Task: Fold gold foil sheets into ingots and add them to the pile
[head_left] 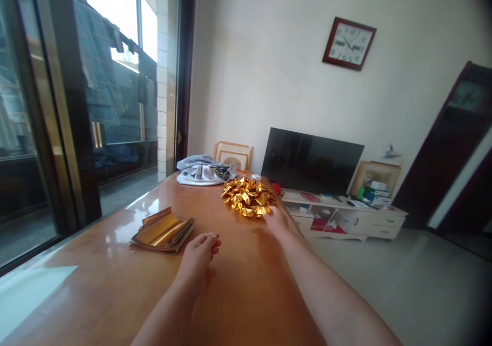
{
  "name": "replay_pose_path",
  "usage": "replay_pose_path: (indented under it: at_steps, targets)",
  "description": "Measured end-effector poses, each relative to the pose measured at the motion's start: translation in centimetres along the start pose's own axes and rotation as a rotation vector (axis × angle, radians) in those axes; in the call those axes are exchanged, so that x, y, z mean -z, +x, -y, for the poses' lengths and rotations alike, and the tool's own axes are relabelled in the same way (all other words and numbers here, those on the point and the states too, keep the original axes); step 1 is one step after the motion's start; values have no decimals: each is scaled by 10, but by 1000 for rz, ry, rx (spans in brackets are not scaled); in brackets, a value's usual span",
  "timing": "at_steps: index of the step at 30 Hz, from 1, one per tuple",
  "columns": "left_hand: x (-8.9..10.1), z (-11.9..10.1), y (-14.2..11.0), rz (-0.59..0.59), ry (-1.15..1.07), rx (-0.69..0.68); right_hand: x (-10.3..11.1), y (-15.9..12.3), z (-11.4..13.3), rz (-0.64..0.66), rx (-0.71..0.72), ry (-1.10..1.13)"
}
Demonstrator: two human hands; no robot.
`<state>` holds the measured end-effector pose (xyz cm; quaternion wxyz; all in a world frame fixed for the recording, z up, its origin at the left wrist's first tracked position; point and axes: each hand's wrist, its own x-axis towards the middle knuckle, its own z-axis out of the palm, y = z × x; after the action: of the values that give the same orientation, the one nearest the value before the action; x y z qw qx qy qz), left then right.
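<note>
My left hand hovers over the table with its fingers curled shut and nothing visible in them. To its left lies a stack of gold foil paper sheets, the top ones bent upward. My right hand reaches forward to the near right edge of a heap of folded gold paper pieces. Its fingers are closed at one shiny folded gold paper piece, partly hidden by the hand.
The glossy brown wooden table runs forward. Grey and white folded clothes lie at its far end. Beyond stand a television and a white cabinet. A glass sliding door borders the left side; a pale sheet lies front left.
</note>
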<state>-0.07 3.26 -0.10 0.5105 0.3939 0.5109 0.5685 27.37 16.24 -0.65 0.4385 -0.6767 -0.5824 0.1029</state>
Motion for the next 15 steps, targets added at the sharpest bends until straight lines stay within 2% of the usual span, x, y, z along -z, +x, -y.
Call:
replay_pose_path:
  at_steps: [8,15]
  targets:
    - [-5,2,0,0,23,3,-23,31,-4,41,23,-58]
    - [-5,4,1,12,35,-10,-20,24,-12,34,4,-23]
